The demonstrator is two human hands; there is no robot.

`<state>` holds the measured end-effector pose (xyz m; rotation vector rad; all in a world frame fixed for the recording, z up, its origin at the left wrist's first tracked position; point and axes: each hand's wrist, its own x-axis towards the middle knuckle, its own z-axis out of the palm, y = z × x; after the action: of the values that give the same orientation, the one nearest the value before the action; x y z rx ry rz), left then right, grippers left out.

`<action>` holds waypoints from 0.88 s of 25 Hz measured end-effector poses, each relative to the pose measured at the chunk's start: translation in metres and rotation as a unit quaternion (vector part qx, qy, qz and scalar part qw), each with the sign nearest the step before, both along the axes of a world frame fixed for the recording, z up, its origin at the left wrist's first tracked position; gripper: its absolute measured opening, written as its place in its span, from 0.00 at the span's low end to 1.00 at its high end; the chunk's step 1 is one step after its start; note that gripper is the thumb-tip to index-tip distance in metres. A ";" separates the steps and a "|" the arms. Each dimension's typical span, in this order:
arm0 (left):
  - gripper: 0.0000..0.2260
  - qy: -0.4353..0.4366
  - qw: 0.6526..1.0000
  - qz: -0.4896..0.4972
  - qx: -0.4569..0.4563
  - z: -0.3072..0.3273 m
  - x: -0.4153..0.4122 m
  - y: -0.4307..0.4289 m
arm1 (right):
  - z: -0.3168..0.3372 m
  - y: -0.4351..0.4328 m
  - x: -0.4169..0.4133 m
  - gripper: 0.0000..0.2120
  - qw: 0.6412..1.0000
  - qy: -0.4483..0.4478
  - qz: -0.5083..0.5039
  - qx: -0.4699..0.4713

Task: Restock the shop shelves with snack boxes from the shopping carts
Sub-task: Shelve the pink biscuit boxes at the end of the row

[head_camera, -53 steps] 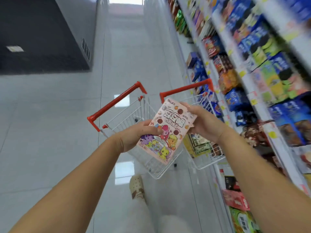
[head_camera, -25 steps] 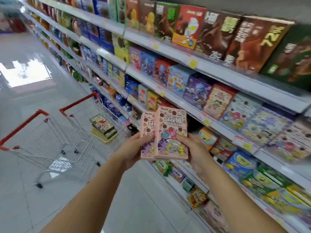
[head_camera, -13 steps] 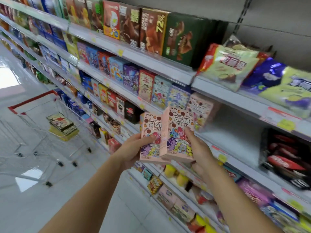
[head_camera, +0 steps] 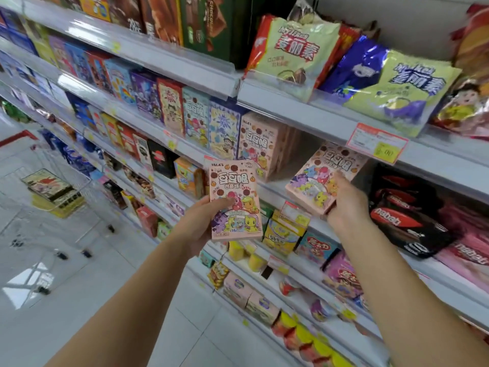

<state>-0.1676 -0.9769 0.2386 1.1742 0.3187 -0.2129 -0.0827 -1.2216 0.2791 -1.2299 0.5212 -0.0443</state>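
Head view, as I log it.
1. Left hand [head_camera: 197, 226]: fingers wrapped round a pink snack box [head_camera: 234, 200], held upright in front of the middle shelf [head_camera: 276, 188].
2. Right hand [head_camera: 346, 207]: fingers grasping a second pink box [head_camera: 320, 176], tilted, at the shelf's front edge, in the gap right of the matching row [head_camera: 260, 144].
3. Wire cart [head_camera: 87, 197] beside the shelving, with flat boxes [head_camera: 53, 189] stacked inside.

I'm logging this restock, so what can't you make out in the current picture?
Head view only.
Price tag: print too small, blurred.
Cart: motion blur hides how many boxes it holds.
Right hand: fingers under its pink box hidden.
Top-shelf chocolate boxes: cut off by the upper edge.
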 end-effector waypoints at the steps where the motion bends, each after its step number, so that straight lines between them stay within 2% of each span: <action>1: 0.15 -0.009 1.000 -0.003 0.002 -0.002 0.005 0.004 | -0.003 0.001 0.013 0.10 1.000 -0.010 -0.025 -0.013; 3: 0.15 -0.037 0.999 -0.011 0.006 -0.009 0.017 0.014 | -0.017 0.003 0.044 0.21 0.994 -0.044 -0.067 -0.075; 6: 0.18 -0.074 0.997 -0.023 0.006 -0.020 0.034 0.026 | -0.042 -0.001 0.093 0.31 0.973 -0.085 -0.091 -0.197; 8: 0.19 -0.102 0.994 -0.028 0.008 -0.031 0.047 0.036 | -0.043 0.001 0.112 0.29 0.952 -0.117 -0.071 -0.274; 11: 0.21 -0.139 0.989 -0.047 0.006 -0.051 0.063 0.046 | -0.040 0.002 0.137 0.20 0.916 -0.140 -0.038 -0.375; 16: 0.20 -0.157 0.985 -0.071 0.003 -0.074 0.076 0.045 | -0.036 0.008 0.158 0.17 0.910 -0.194 0.043 -0.364; 19: 0.21 -0.161 0.983 -0.092 0.005 -0.079 0.077 0.044 | -0.032 0.022 0.152 0.12 0.921 -0.206 0.133 -0.302; 22: 0.23 -0.164 0.980 -0.109 0.005 -0.077 0.076 0.047 | -0.028 0.035 0.148 0.15 0.922 -0.194 0.179 -0.284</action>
<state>-0.0914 -0.9296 0.1616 1.2322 -0.0991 -0.2035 0.0652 -1.1867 0.2507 -1.8174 -0.0872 -0.1336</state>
